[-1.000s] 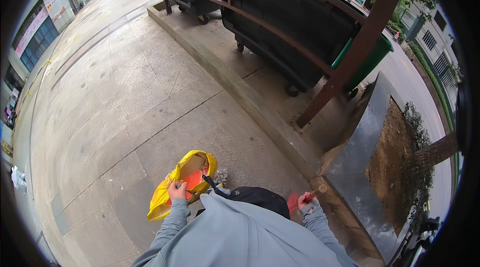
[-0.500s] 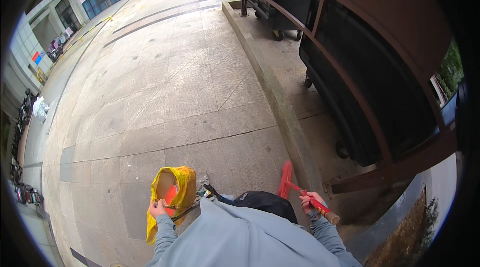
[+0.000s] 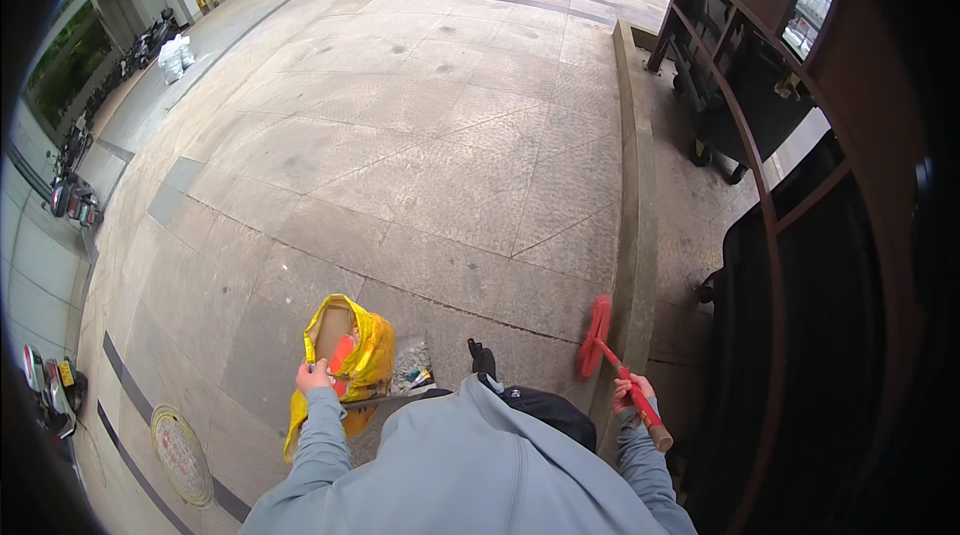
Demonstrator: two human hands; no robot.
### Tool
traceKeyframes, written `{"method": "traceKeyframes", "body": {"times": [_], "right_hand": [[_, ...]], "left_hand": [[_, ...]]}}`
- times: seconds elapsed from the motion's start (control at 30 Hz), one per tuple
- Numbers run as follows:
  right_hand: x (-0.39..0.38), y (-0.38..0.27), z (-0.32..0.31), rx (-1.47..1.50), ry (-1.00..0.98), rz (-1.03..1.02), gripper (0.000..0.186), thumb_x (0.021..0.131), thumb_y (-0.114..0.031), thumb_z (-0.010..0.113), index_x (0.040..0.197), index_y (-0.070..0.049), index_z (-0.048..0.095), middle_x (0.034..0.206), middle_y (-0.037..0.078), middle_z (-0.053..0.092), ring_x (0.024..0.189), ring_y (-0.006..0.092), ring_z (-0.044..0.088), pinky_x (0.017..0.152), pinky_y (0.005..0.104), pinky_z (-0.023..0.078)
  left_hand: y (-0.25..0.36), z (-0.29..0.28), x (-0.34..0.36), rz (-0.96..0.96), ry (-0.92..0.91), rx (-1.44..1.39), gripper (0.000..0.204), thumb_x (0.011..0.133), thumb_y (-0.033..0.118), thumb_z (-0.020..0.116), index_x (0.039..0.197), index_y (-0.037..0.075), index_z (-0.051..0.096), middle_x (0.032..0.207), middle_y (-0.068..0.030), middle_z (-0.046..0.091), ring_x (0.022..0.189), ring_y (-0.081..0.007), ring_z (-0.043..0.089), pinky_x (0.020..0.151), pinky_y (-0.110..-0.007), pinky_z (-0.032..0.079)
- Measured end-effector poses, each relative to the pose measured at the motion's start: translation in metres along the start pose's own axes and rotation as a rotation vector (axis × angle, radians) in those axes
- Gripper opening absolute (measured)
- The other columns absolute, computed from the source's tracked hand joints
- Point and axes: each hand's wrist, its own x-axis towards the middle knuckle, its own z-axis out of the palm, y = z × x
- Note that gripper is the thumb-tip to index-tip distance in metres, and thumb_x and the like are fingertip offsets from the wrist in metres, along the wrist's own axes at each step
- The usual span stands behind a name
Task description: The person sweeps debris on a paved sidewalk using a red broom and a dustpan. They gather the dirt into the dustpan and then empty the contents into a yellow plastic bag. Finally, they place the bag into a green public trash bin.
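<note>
My left hand (image 3: 316, 376) is closed on the rim of a yellow bag (image 3: 374, 360), which gapes open and shows brown cardboard and something red inside. Against the bag's right side lies a heap of grey litter (image 3: 411, 362) with a few coloured scraps; whatever bears it is mostly hidden by the bag and my clothing. In my right hand (image 3: 635, 396) is the red handle of a broom (image 3: 594, 338). Its red bristle head rests on the paving by the foot of a low concrete kerb (image 3: 634, 225).
Beyond the kerb at the right stand black wheeled bins (image 3: 745, 100) within a brown metal frame (image 3: 775, 205). At the far left are a white sack (image 3: 175, 59) and parked scooters (image 3: 75, 200). A round manhole cover (image 3: 181, 455) lies at lower left.
The view has swung left, so bins and kerb sit further right. More of the litter beside the bag shows now. Both hands keep their holds, and the broom head is still by the kerb.
</note>
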Motion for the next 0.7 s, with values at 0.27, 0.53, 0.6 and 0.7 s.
{"method": "traceKeyframes", "body": {"times": [0.27,0.53,0.6,0.7], "right_hand": [[0.087,-0.095,0.052,0.178,-0.025,0.090,0.027,0.071,-0.022,0.045,0.090,-0.004,0.045,0.061,0.000,0.046,0.055,0.0079,0.048,0.055,0.0225,0.044],[0.185,-0.250,0.179,-0.315,0.219,-0.227,0.015,0.065,-0.017,0.053,0.063,-0.006,0.044,0.052,-0.002,0.044,0.048,0.0102,0.046,0.049,0.0220,0.043],[0.211,-0.284,0.220,-0.531,0.252,-0.400,0.012,0.064,-0.014,0.052,0.062,-0.007,0.042,0.053,-0.002,0.043,0.049,0.0104,0.045,0.049,0.0225,0.042],[0.244,-0.337,0.276,-0.870,0.275,-0.634,0.012,0.064,-0.008,0.052,0.061,-0.009,0.040,0.054,-0.001,0.042,0.051,0.0107,0.043,0.049,0.0232,0.041]], "left_hand": [[0.050,0.127,0.013,-0.008,0.105,0.138,0.019,0.061,0.010,0.059,0.063,0.000,0.043,0.050,-0.0052,0.045,0.037,-0.0115,0.040,0.033,-0.026,0.032],[0.001,0.251,0.084,-0.030,0.200,0.149,0.015,0.062,0.006,0.058,0.064,-0.003,0.046,0.058,-0.0103,0.053,0.048,-0.0132,0.049,0.042,-0.027,0.041],[0.010,0.289,0.091,-0.044,0.258,0.169,0.016,0.061,0.006,0.059,0.064,-0.002,0.046,0.058,-0.0097,0.053,0.047,-0.0133,0.049,0.042,-0.026,0.041],[0.062,0.350,0.086,-0.137,0.309,0.151,0.028,0.059,0.021,0.060,0.068,-0.004,0.049,0.062,-0.0137,0.052,0.055,-0.0220,0.050,0.052,-0.032,0.039]]}}
